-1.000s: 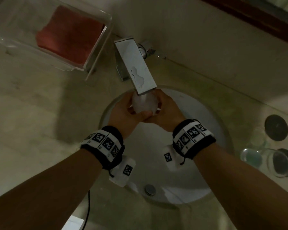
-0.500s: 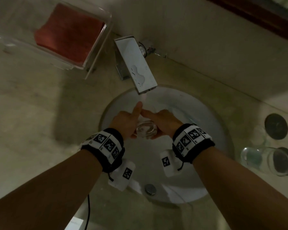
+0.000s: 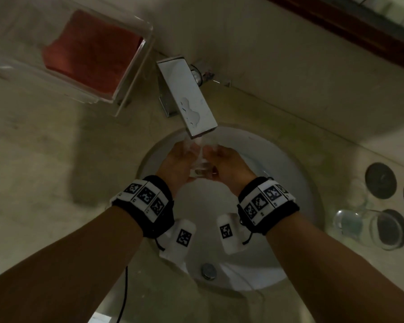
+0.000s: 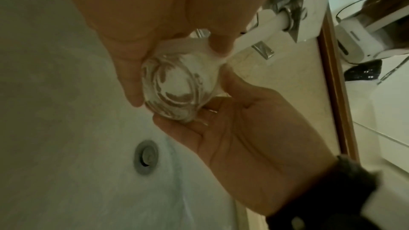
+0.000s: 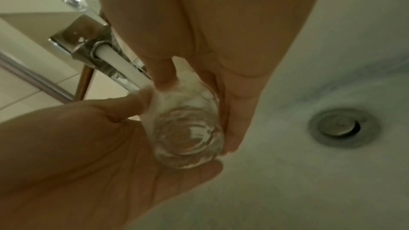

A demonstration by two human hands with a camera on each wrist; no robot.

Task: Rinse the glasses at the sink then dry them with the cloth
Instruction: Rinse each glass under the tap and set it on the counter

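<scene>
Glass (image 3: 200,163) under tap (image 3: 187,95), wrist views show base

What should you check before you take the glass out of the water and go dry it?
1. Both hands hold the glass: left hand and right hand grip it, ok.
2. Water runs from the tap onto the glass: ok.
3. Glass fully rinsed: cannot tell.
4. Red cloth is ready in its clear tray: ok.
5. Drain open: ok.
</scene>
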